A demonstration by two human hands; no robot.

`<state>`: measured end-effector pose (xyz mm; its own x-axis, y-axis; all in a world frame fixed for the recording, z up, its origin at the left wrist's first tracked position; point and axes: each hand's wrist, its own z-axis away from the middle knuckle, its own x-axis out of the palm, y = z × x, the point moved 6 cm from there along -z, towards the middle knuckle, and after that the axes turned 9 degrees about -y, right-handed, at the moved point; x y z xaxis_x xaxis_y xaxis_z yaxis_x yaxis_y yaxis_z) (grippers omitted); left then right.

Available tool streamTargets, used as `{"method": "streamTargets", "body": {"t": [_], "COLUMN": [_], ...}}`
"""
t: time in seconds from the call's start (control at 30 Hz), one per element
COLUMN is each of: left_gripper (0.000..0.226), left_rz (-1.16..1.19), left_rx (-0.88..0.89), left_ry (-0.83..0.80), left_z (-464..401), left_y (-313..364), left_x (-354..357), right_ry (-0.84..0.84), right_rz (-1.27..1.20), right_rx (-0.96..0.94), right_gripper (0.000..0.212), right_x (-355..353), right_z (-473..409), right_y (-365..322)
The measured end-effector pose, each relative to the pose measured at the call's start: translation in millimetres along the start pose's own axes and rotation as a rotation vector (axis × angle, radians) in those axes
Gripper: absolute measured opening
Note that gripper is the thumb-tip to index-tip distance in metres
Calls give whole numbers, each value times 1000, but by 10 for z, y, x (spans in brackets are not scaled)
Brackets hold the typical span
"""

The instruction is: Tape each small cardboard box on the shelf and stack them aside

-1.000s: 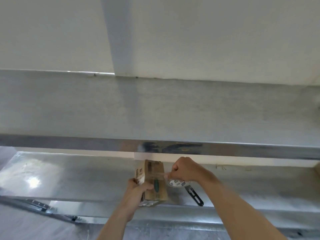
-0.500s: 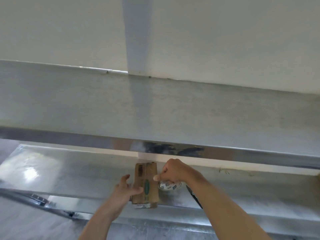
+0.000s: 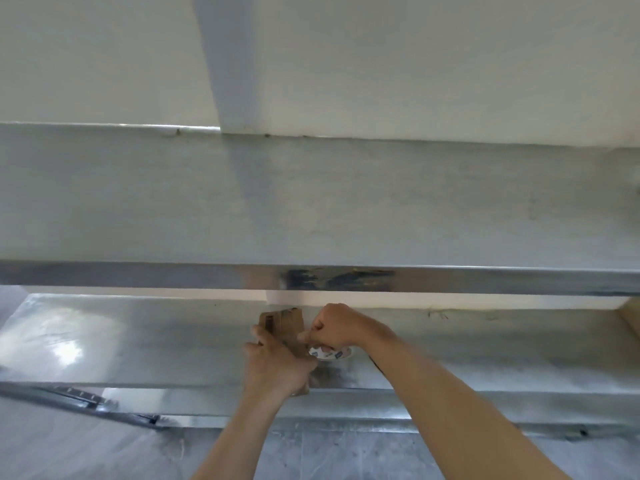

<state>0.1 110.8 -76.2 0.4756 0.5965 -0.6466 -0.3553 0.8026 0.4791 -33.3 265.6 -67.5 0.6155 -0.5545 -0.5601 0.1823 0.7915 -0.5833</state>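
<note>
A small brown cardboard box lies on the lower steel shelf. My left hand covers the near part of the box, thumb and fingers wrapped round its sides. My right hand is a fist at the box's right edge, gripping a white tape roll that shows just beneath it. The tape strip itself is too blurred to make out.
An upper steel shelf overhangs the lower one, with its front lip just above my hands. A cardboard edge shows at the far right of the lower shelf. A metal rail runs along the lower left.
The box has been laid flatter on the shelf. My left hand slid from its left side up over the near part. The black tool beside the roll is now hidden by my right forearm.
</note>
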Motion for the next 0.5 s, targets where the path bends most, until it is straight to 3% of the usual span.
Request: {"method": "streamTargets", "body": {"t": [0.3,0.5], "left_gripper": [127,102], "left_rz": [47,174], "left_rx": [6,56], "left_ry": [-9,-43], "left_z": [-45,-34], "left_y": [-73,-191], "left_x": [-54,-198], "right_ry": [7,-1], "right_rz": [-11,-56], "right_rx": [-68,-63], "right_gripper": [48,50], "right_x": [-81,-134], "right_z": [51,115], "right_y": [-8,107]}}
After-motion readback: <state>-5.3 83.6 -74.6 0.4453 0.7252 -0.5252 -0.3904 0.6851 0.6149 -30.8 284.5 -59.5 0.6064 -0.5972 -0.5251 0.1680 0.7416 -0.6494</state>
